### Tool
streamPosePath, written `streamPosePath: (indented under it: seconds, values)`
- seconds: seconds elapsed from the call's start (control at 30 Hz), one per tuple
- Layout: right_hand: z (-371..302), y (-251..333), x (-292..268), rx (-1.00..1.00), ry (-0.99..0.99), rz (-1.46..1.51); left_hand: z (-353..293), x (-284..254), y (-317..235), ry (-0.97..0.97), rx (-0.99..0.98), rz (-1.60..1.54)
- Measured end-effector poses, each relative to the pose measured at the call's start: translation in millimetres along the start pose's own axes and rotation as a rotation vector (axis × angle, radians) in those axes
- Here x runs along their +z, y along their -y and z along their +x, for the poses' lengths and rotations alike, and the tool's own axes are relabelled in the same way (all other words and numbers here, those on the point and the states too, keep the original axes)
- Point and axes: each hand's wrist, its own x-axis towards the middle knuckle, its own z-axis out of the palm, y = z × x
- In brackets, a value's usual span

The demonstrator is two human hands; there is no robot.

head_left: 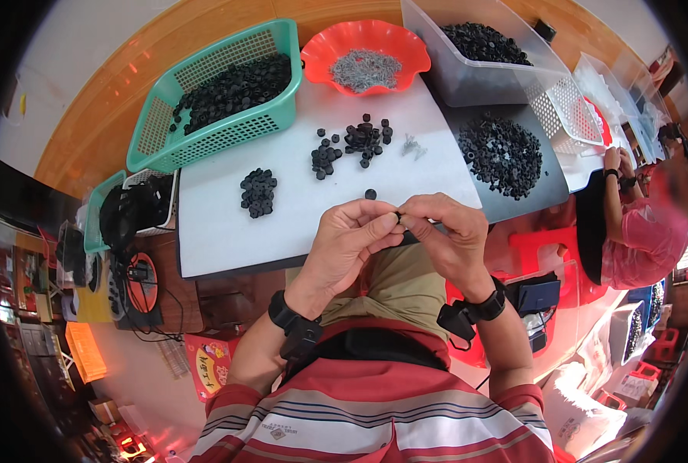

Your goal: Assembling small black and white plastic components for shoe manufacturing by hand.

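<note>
pinching a small black piece point(399, 218) in the thumb and forefinger of the left hand point(342, 239), and gripping the same piece from the other side with the thumb and forefinger of the right hand point(458, 231), fingertips almost meeting at the near edge of a white board point(213, 231). mostly covered by fingers; impossible to tell whether one part or two joined.

best handled, by the look of things, with fingertips alone: hold firm on the left, make any fine adjustment from the right, and leave enough showing to check the alignment by eye. worth working a little farther in over the white board (all too easy, probably, to lose so small a thing onto the khaki trousers point(394, 285) below).

just beyond the hands, a single round black part point(370, 194); past that, two neighbouring clusters of black parts point(366, 140), with a few small pale pieces point(412, 145) to the right and a tighter black pile point(259, 193) to the left. better to reach around these groups than across, to avoid mixing lookalike parts. along the back, from left to right, a green basket point(228, 127), a red scalloped bowl point(317, 52) and a clear bin point(475, 92).
</note>
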Motion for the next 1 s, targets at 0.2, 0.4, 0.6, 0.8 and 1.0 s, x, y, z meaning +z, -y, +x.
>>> streamPosePath:
  seconds: [0.2, 0.4, 0.6, 0.8, 1.0]
  values:
    - [-3, -5, -2, 0.029, 0.031, 0.046, 0, -2, 2, 0.003, -0.008, -0.005]
    - [-3, -5, -3, 0.019, 0.065, 0.066, 1, -1, 3, 0.003, -0.019, -0.019]
    - [-1, -4, -7, -0.044, 0.102, 0.016, 1, 4, 2, 0.017, -0.035, -0.021]
    - [-1, -5, -8, -0.090, 0.096, -0.077, 1, 9, -2, 0.009, -0.074, 0.009]
    - [-4, -8, -5, -0.096, 0.063, -0.053, 2, 8, 0, 0.002, -0.124, -0.052]
